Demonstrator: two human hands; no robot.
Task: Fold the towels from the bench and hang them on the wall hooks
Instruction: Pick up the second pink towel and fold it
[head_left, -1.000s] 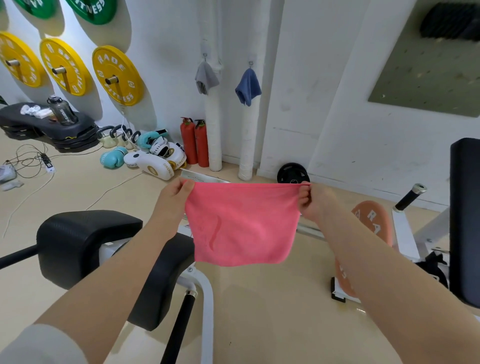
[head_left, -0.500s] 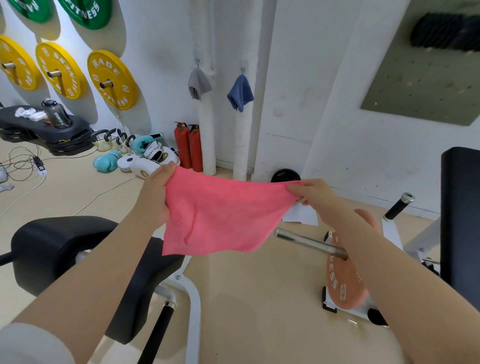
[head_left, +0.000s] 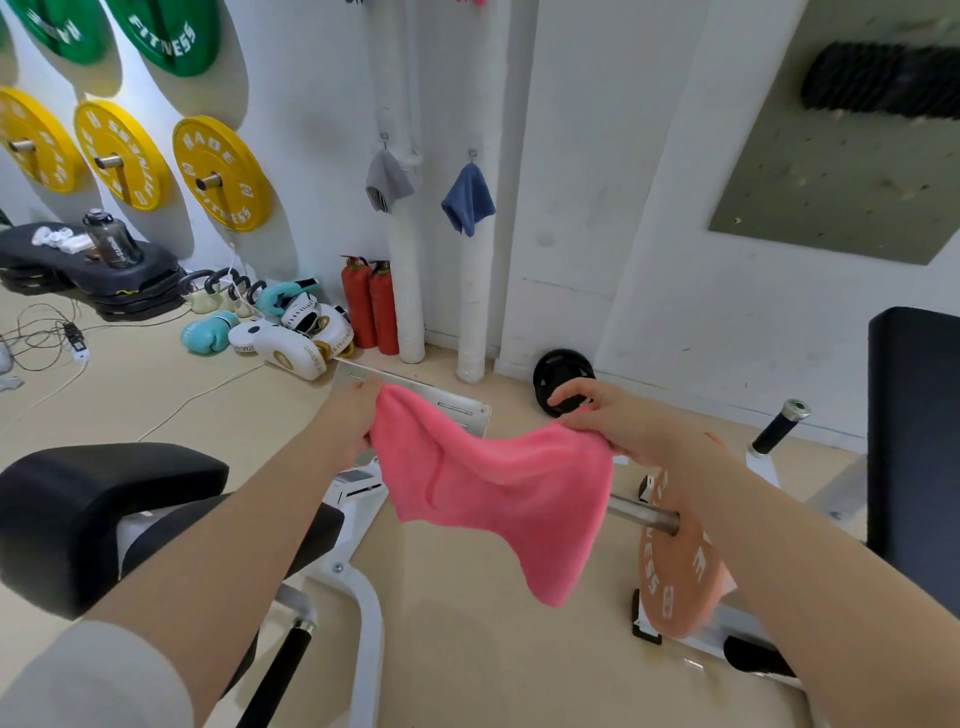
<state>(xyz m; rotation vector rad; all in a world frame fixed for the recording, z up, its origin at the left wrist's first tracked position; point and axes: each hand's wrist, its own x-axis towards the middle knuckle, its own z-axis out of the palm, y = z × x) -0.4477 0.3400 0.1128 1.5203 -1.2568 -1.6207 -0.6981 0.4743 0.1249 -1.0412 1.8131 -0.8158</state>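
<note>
The pink towel (head_left: 498, 483), stretched flat between both hands a second ago, now sags in the middle with one lower corner hanging down, because the hands have drawn closer together; this reads as the start of a fold, corner being brought to corner, so folding is under way and hanging is not yet done. The left hand (head_left: 349, 415) pinches the towel's left top corner with curled fingers. The right hand (head_left: 613, 415) holds the right top corner under its thumb side, its fingers partly spread above the cloth, so its grip looks looser. The towel hangs in the air in front of the person, above the floor and just right of the black bench pad (head_left: 104, 514). Beyond the towel, on the white wall, a grey towel (head_left: 387, 179) and a blue towel (head_left: 469, 200) already hang from two hooks beside the wrapped pipes. Between the towel and that wall lie a metal plate (head_left: 415, 392), two red fire extinguishers (head_left: 371, 304) and boxing gloves (head_left: 208, 332). Right of the towel, an orange weight plate (head_left: 675, 571) on a bar stands close, and the walk to the wall probably has to skirt it.
</note>
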